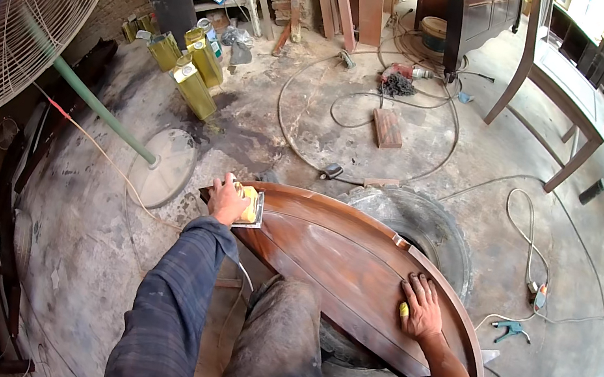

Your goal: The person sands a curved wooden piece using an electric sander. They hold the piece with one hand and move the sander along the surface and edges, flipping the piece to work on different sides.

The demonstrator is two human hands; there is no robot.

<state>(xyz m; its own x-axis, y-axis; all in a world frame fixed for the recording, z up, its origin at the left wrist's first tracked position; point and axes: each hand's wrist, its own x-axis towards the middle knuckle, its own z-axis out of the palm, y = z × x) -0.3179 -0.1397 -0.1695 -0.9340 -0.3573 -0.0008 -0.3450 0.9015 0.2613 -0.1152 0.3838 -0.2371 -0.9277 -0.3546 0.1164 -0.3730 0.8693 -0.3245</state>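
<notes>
A curved, dark-stained wooden panel [315, 251] with a raised rim lies across a rubber tyre [455, 256] in front of me, by my knee. My left hand [229, 201] grips a yellow electric sander [249, 203] at the panel's left end. The sander's flat pad rests on the wood there, and a pale cord hangs below my wrist. Towards the panel's right side, my right hand [424, 309] lies flat on the surface with its fingers a little spread. Yellow wrapping covers its thumb. Pale, dusty patches mark the panel's face.
A caged pedestal fan [44, 7] stands at the left on a round base [161, 168]. Metal cans [193, 89] stand beyond it. Ahead lie a hose loop [283, 119], a wood block [387, 129] and a red power tool [408, 73]. At right are a teal air blow gun [511, 330] and a wooden chair [563, 94].
</notes>
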